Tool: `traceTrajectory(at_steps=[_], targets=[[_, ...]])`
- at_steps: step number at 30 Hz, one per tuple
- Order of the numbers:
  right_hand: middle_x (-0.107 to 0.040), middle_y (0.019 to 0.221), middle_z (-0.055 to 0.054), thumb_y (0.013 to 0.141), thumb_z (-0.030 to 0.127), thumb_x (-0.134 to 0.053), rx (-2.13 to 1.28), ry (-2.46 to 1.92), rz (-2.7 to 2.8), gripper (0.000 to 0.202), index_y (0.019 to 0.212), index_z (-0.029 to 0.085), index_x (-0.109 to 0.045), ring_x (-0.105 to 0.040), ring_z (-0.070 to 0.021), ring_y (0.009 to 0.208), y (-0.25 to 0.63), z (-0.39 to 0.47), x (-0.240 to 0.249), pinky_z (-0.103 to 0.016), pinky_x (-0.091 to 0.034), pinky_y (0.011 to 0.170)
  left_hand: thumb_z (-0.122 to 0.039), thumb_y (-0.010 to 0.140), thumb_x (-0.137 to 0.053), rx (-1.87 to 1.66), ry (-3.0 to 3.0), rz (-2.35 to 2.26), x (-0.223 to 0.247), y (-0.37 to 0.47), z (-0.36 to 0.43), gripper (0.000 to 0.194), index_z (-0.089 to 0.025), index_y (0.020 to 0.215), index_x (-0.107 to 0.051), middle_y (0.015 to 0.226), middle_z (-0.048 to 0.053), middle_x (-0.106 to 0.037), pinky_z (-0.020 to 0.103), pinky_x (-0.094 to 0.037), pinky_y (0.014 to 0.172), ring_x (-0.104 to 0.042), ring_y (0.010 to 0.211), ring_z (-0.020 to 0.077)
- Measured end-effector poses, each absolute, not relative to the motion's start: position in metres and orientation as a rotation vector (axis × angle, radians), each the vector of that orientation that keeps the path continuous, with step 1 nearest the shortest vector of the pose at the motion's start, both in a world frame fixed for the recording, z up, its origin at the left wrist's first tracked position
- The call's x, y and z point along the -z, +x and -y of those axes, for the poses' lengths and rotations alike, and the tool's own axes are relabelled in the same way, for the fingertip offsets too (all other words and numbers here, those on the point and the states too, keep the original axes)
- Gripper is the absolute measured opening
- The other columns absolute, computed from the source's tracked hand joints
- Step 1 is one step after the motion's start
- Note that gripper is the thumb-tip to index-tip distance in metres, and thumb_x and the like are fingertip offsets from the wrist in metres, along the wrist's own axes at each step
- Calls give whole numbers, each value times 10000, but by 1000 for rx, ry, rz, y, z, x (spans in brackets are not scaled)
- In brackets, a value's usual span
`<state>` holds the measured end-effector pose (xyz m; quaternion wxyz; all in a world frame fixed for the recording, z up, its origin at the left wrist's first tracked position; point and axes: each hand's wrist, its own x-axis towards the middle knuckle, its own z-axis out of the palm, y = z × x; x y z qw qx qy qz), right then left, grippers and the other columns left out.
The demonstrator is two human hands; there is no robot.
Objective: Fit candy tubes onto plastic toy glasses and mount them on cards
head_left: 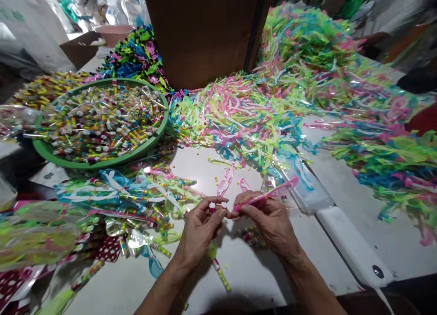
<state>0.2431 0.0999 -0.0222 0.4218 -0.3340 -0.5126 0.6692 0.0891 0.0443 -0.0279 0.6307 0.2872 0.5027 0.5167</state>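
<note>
The left hand (200,228) pinches two small white-topped pieces (212,207); the right hand (275,221) grips a pink plastic strip (266,198) beside them. They seem not yet joined. The green basket (102,163) holds many colourful tubes (99,124).

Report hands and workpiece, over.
Left hand: fingers closed on small white-topped pieces. Right hand: fingers pinching pink plastic strip. Loose yellow beads scattered just beyond; green basket off left.
</note>
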Motion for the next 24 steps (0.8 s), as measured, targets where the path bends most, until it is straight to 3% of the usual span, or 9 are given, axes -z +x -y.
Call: traceTrajectory(at_steps=[5, 12, 18, 24], targets=[[-644, 800, -30, 839, 233, -709, -1615, -724, 1303, 50, 821, 189, -726, -613, -155, 668, 236, -91, 26, -272, -531, 610, -379, 832, -671, -1157, 738, -1201, 21, 89, -38, 293, -186, 1045, -611, 697, -1, -638, 161, -267, 457, -356, 487, 47], [-663, 795, -53, 855, 307, -707, -1381, -764, 1491, 117, 799, 219, -760, -627, -196, 758, 241, -84, 24, -324, -547, 665, -387, 876, -609, -1114, 969, -1271, 17, 81, -34, 215, -200, 965, -668, 772, 13, -655, 206, -372, 596, -504, 655, 113], [-661, 845, -33, 855, 244, -707, -1378, -747, 1493, 49, 859, 253, -755, -630, -183, 796, 242, -77, 29, -317, -537, 698, -367, 886, -592, -1107, 1108, -1295, 14, 74, -31, 209, -191, 945, -689, 867, 27, -673, 228, -402, 659, -556, 755, 143], [-640, 805, -36, 851, 235, -697, -1395, -794, 1471, 63, 838, 217, -755, -610, -142, 626, 240, -69, 25, -250, -521, 510, -339, 912, -553, -976, 1320, -1298, 10, 75, -27, 227, -199, 1005, -705, 813, 35, -694, 258, -414, 661, -589, 726, 165]])
